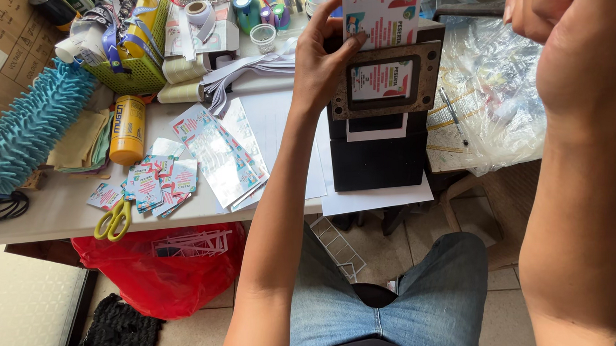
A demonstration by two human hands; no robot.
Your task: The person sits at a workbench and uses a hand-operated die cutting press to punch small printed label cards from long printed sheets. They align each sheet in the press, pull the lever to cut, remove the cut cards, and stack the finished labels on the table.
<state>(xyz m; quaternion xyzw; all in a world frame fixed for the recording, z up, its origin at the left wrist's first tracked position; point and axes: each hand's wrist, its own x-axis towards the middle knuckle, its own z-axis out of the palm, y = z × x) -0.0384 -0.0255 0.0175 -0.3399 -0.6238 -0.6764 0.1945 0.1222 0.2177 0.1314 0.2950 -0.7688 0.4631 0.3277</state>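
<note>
**Two hands at a card-cutting press, seen from above**

Denim-clad knees fill the lower foreground, with tiled floor beside them. Above, the left hand is partly closed, thumb and fingers pinching the lower edge of a colourful printed sheet that stands upright over the black press. Within the press's grey frame, a rectangular window shows one printed card. The right hand, at the upper right, is curled into a fist around a dark lever. The press stands on white paper at the front edge of the desk. To its left lie a fan of printed sheets, a loose heap of cut cards, yellow-handled scissors, a yellow can and a blue fluffy duster. A green basket and rolls of tape stand at the back. Clear plastic wrap covers a surface to the right. A red plastic bag sits under the desk.
</note>
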